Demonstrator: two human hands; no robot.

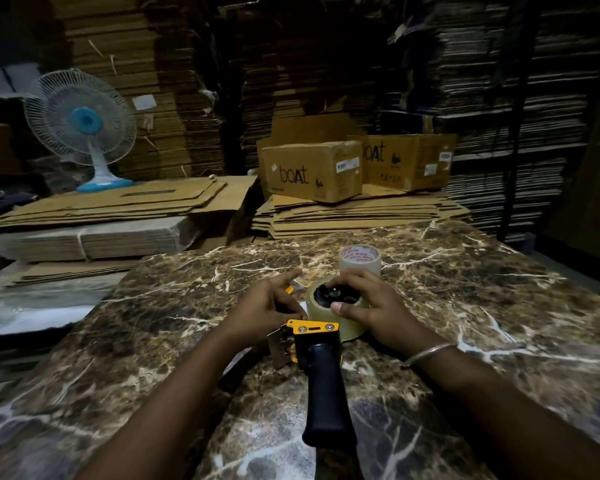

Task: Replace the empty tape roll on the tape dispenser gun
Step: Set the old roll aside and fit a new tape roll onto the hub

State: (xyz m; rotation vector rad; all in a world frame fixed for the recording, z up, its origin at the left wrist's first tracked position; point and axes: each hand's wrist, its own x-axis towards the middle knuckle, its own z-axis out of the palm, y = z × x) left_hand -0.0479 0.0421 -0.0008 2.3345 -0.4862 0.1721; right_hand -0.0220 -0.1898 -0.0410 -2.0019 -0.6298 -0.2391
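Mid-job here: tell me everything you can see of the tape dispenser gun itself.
The tape dispenser gun lies on its side on the marble table, black grip pointing toward the person. Its frame is yellow metal with two screws, and a silvery spring-loaded plate sits at its left. A roll of clear tape sits on the black hub. The right hand grips that roll, thumb on its rim; the left hand holds the gun's front end, forefinger extended.

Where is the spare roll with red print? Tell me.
In the head view, the pale tape roll with red print stands on the brown marble table, right of centre, just beyond the right hand.
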